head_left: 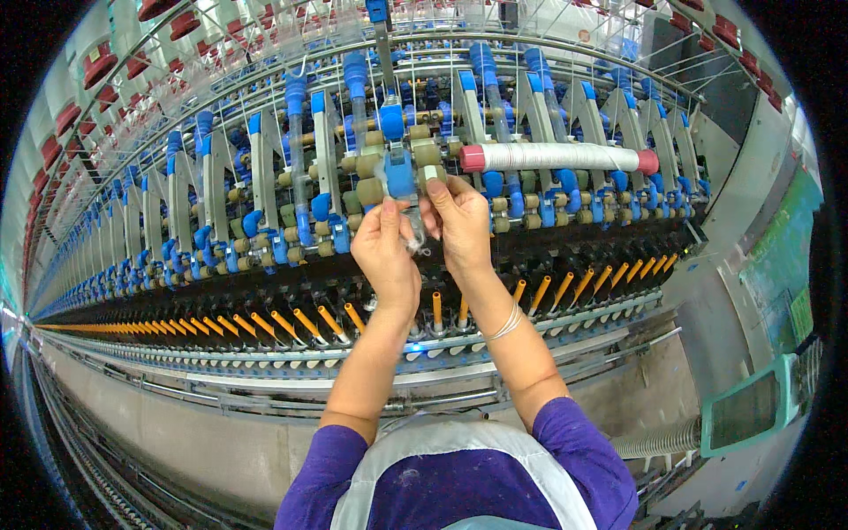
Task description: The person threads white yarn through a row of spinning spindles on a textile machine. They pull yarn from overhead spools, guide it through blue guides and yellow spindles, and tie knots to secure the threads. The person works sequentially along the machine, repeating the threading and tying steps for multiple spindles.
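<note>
I had both hands raised to the machine, fingers bent inward and close together, with a loose wisp of white fibre point(418, 244) hanging in the narrow gap between them. My left hand point(387, 256) had its thumb upright and its curled fingertips against the wisp, though I cannot tell whether they pinched it. My right hand point(461, 225) was half curled, its thumb tip at the lower edge of a pale, squarish roller point(430, 175); whether it gripped anything I cannot tell. Right above, between the hands, stood a blue plastic bracket point(400, 176) flanked by olive-tan cylindrical rollers point(369, 191), so upward room was tight. To the right, a long white yarn-wound tube with red ends point(561, 157) lay across the machine, its near end just above and beyond my right hand, apart from it. Below my hands, a dark recess point(353, 274) gave more space, down to a row of slim orange spindles point(436, 311). My forearms passed in front of that row, with spindles showing between them and to either side. Further down, the pale metal rail point(265, 364) edged the machine, well apart from my hands.
</note>
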{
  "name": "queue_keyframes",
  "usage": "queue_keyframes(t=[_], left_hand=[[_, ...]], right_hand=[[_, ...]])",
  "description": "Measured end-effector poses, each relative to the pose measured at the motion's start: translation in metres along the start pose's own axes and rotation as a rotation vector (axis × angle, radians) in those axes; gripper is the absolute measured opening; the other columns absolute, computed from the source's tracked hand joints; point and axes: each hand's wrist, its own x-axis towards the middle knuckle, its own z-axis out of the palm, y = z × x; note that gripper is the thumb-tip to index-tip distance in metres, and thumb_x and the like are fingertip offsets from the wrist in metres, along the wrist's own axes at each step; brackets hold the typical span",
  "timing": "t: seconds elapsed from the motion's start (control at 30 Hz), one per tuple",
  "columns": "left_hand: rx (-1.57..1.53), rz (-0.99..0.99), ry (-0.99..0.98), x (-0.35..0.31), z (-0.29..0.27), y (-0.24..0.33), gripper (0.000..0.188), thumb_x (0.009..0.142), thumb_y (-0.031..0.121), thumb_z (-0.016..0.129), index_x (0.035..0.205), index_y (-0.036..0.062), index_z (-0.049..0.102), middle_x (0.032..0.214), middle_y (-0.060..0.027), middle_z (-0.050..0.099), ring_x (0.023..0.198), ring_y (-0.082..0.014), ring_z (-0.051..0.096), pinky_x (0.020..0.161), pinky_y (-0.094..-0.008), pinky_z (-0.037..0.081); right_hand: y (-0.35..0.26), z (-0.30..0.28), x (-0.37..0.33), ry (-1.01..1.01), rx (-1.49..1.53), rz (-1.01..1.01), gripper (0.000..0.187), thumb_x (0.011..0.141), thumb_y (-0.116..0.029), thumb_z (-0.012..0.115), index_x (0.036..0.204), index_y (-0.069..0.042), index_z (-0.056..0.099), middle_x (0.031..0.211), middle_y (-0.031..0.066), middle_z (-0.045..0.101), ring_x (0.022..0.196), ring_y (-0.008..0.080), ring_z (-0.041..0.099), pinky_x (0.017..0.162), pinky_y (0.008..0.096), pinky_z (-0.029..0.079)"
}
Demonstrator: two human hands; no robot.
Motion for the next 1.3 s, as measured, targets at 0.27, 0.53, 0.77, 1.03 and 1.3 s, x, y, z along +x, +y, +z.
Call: queue_keyframes(t=[0.27, 0.53, 0.77, 1.03, 1.3], left_hand=[[0.734, 0.593, -0.031, 0.005, -0.01, 0.03, 0.015, 0.09, 0.009, 0.061, 0.082, -0.0036, 0.063, 0.062, -0.0066, 0.055, 0.054, -0.0122, 0.048, 0.051, -0.0274, 0.039], [1.012, 0.312, -0.205, 0.043, -0.015, 0.096, 0.027, 0.091, 0.022, 0.057, 0.085, -0.0029, 0.065, 0.06, -0.0116, 0.056, 0.052, -0.0165, 0.049, 0.052, -0.0318, 0.04], [1.568, 0.425, -0.52, 0.099, 0.004, 0.098, 0.042, 0.085, 0.041, 0.061, 0.072, 0.0022, 0.068, 0.067, -0.0173, 0.064, 0.064, -0.0352, 0.062, 0.063, -0.0422, 0.048], [1.15, -0.632, -0.395, 0.116, 0.016, 0.101, 0.033, 0.076, 0.038, 0.075, 0.081, 0.0053, 0.073, 0.064, -0.0004, 0.06, 0.047, -0.0096, 0.036, 0.044, -0.0251, 0.028], [0.75, -0.427, -0.266, 0.072, 0.001, 0.109, 0.025, 0.079, 0.027, 0.072, 0.096, 0.0086, 0.068, 0.081, 0.0033, 0.061, 0.064, -0.0058, 0.045, 0.054, -0.018, 0.029]], right_hand=[[-0.011, -0.041, -0.03, -0.122, -0.397, -0.029, 0.021, 0.094, -0.017, 0.056, 0.094, 0.002, 0.062, 0.07, 0.0057, 0.064, 0.053, 0.0072, 0.056, 0.045, 0.0196, 0.039], [0.037, -0.115, -0.17, -1.373, -0.829, 0.359, 0.022, 0.089, -0.019, 0.058, 0.097, -0.001, 0.068, 0.102, 0.0142, 0.066, 0.093, 0.0285, 0.066, 0.076, 0.0369, 0.053], [0.152, -0.095, -0.225, -1.601, -1.613, 0.495, 0.022, 0.08, -0.021, 0.061, 0.094, -0.009, 0.073, 0.097, 0.012, 0.071, 0.088, 0.0316, 0.068, 0.065, 0.0481, 0.054], [0.181, -0.087, -0.235, -1.87, -1.248, 0.402, 0.018, 0.074, -0.013, 0.059, 0.081, -0.001, 0.071, 0.084, 0.0182, 0.069, 0.077, 0.0357, 0.067, 0.066, 0.0471, 0.053], [0.19, -0.069, -0.239, -1.951, -1.147, 0.422, 0.019, 0.074, -0.014, 0.061, 0.081, 0.001, 0.07, 0.08, 0.0198, 0.068, 0.074, 0.0362, 0.067, 0.066, 0.0476, 0.053]])
